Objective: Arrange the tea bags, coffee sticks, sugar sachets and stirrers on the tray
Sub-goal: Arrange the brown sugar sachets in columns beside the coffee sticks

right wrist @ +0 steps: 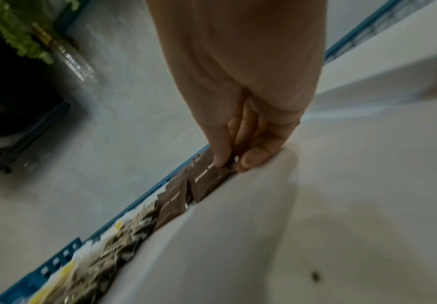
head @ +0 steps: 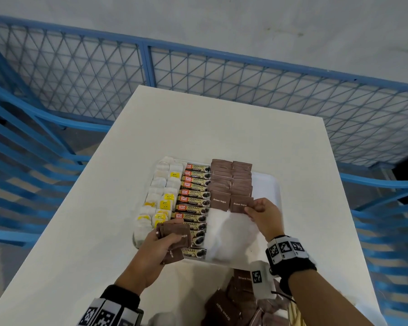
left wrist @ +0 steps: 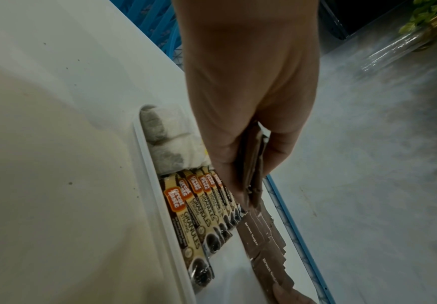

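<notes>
A white tray (head: pixel 272 184) on the table holds white and yellow tea bags (head: pixel 161 191) on its left, a column of coffee sticks (head: pixel 194 196) in the middle and two columns of brown sugar sachets (head: pixel 231 182) on the right. My right hand (head: pixel 263 214) pinches the nearest sachet (head: pixel 239 204) of the right column at its right edge, the same brown sachet (right wrist: pixel 207 181) in the right wrist view. My left hand (head: pixel 161 245) grips a stack of brown sugar sachets (head: pixel 174 234) over the tray's near left part. That stack (left wrist: pixel 252 164) sits between thumb and fingers. No stirrers show.
A heap of loose brown sugar sachets (head: pixel 231 304) lies at the table's near edge. The white table (head: pixel 222 128) is bare behind the tray. A blue mesh fence (head: pixel 245 74) rings the table on three sides.
</notes>
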A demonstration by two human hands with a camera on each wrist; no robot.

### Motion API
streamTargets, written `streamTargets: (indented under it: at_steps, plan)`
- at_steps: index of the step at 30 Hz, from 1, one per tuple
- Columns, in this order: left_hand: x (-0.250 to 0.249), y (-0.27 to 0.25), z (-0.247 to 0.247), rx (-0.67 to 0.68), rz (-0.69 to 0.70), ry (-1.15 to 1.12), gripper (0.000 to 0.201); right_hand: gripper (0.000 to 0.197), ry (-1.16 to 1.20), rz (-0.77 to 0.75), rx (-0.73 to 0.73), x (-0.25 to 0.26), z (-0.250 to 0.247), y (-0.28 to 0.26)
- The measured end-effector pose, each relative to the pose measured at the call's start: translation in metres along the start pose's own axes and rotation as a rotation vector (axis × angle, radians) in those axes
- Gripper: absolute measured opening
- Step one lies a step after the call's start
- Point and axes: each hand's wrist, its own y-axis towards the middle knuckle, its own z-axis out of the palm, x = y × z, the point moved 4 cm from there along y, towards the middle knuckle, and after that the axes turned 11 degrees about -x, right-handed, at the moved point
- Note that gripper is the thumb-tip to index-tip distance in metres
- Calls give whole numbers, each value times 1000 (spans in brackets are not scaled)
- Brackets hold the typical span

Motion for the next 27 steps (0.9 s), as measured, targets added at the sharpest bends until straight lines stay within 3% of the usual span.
streamTargets:
  at_steps: [4,11,23,27]
  plan:
    - [-2,-1,1,-7,13,1,32,22,-64,-115,-54,6,4,-5]
    - [-1,-1,1,-13,18,0,32,59,-85,-209,33,8,12,-9]
    - [-2,1,6,8,38,-3,30,75,-211,-264,-27,7,19,3]
    - [-2,1,7,-9,44,-13,28,79,-291,-350,-107,16,16,-7]
